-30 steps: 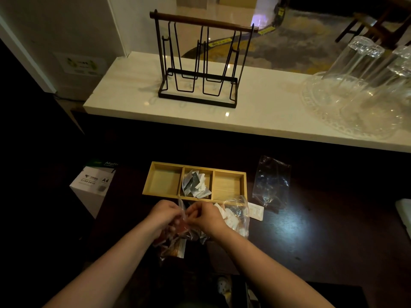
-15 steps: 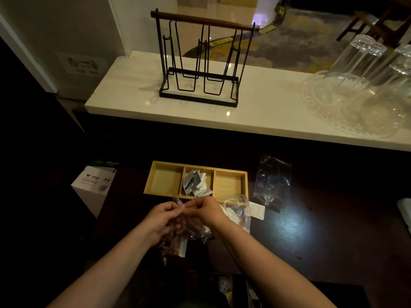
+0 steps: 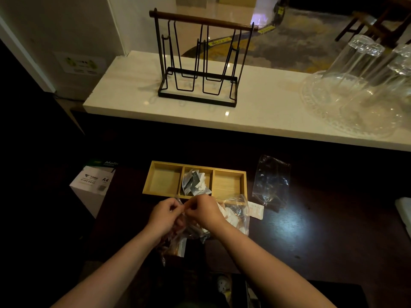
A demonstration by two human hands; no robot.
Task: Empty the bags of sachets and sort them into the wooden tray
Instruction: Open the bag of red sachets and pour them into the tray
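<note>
The person's left hand and right hand meet just in front of the wooden tray on the dark bench. Both pinch the top of a clear bag with brownish sachets inside, each grip tight on the plastic. The tray has three boxes; grey and white sachets fill the middle one, and the two side ones look bare. A second bag of white sachets lies just in front of the tray's right end. An empty clear bag lies right of the tray.
</note>
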